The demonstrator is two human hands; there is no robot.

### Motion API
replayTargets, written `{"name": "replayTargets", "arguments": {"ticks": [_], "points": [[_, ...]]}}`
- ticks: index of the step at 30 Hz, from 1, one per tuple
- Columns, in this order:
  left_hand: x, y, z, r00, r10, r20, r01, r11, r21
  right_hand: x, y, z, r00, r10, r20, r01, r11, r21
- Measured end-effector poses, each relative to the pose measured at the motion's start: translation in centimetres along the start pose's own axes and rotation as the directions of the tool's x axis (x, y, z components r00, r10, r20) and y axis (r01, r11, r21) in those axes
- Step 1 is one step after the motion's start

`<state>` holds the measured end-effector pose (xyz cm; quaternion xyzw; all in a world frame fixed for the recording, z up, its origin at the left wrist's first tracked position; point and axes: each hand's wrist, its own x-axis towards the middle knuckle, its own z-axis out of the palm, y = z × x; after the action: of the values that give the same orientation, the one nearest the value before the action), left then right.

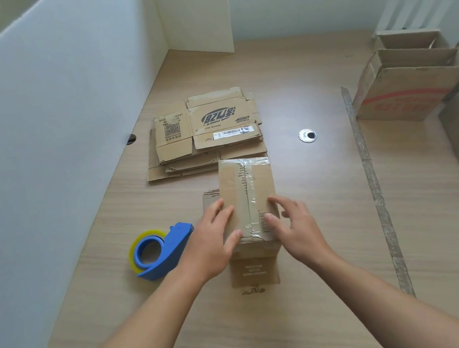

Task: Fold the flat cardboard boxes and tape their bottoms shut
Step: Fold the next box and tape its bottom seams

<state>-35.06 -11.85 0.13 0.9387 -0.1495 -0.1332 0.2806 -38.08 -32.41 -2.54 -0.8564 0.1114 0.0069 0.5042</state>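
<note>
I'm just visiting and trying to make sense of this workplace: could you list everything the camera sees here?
folded box: one, brown, clear tape on top, desk middle.
flat boxes: one stack, number unclear, brown, black print, behind it.
tape dispenser: one, blue, yellowish roll, left of the folded box.
cartons: at least three, brown, one red-printed, far right.
cable hole: one, silver rim, right of the stack.
strip: one, grey, lying along the desk's right side.
partition: one, white, left and back.
desk: one, light wood.
left hand: one, resting on the box top.
right hand: one, fingers on the taped seam.
</note>
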Motion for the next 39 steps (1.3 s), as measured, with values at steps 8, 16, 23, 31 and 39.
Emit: {"name": "replayTargets", "arguments": {"ticks": [8,16,23,31,39], "points": [[0.0,0.0,-0.2,0.999,-0.010,0.053,0.007,0.999,0.053,11.2,-3.4,-1.3,0.949,0.315,-0.009,-0.289,0.881,0.375],[0.4,-0.9,0.1,1.000,0.018,0.019,-0.019,0.999,0.029,12.7,-2.2,1.1,0.945,0.327,0.003,-0.263,0.754,0.602],[0.5,-1.4,0.2,0.999,0.045,-0.006,-0.045,0.999,0.023,12.8,-2.2,0.3,0.823,0.516,0.238,-0.504,0.470,0.725],[0.6,-2.2,-0.9,0.995,0.092,-0.043,-0.095,0.993,-0.068,8.6,-3.4,-1.8,0.976,0.211,-0.061,-0.184,0.937,0.296],[-3.3,-10.3,-2.6,0.985,-0.085,-0.152,0.124,0.955,0.269,2.6,-3.8,0.8,0.966,-0.243,0.092,0.253,0.803,-0.539]]}}
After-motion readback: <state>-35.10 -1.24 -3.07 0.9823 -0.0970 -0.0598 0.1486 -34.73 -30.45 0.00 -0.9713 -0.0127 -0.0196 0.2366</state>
